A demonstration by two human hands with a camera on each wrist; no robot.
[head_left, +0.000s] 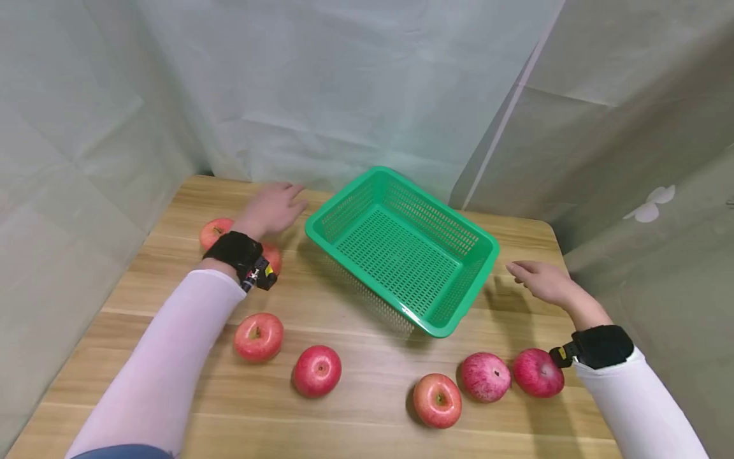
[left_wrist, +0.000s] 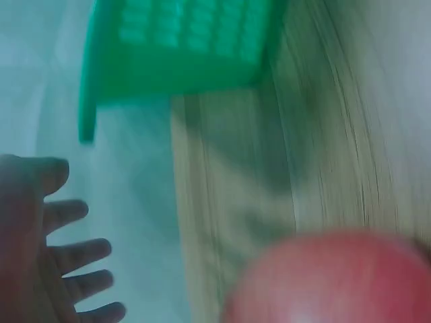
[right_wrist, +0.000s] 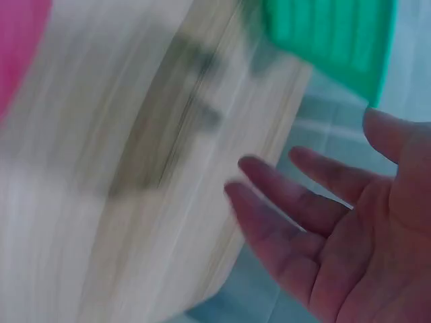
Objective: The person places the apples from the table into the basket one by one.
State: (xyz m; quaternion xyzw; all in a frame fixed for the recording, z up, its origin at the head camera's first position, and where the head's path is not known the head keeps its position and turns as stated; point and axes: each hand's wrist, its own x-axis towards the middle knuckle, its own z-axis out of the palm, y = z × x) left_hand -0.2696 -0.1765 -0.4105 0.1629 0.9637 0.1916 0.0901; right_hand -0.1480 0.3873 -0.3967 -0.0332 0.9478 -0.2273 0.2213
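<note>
A left hand and a right hand, both empty with fingers relaxed, hovered on either side of a green basket on a wooden table, where apples lay scattered, two near the left hand.

Head view faces down over the tabletop — both wrist views, closer in, share the basket.

Free passage noted along the tabletop between the dark red apple and the frontmost apple, and from above into the green basket, which obstructs low crossing between left hand and right hand.
</note>
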